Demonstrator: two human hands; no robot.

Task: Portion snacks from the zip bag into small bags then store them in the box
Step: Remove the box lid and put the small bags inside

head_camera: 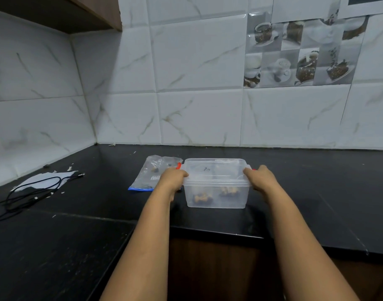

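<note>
Box [216,192], lidded with snacks [202,197] inside, sits on the black table [305,192]; left hand [172,178] and right hand [260,178] grip its lid's ends. Zip bag [152,170] lies just left.

I see the box [215,195] as frosted, translucent plastic, smooth, with a clear plastic lid [214,170] that catches a soft sheen and small red plastic clips [178,165] at its ends. Just left of it the zip bag [152,171] is thin, crinkled clear film, glossy, with a blue strip along its near edge. The counter [305,192] looks like polished black stone, faintly speckled and reflective. Toward its left edge lies matt white paper [46,180] under a black rubbery cable [32,192]. The wall tiles [199,55] are glossy white with marble veining. The shelf [92,13] above looks like matt brown wood.
</note>
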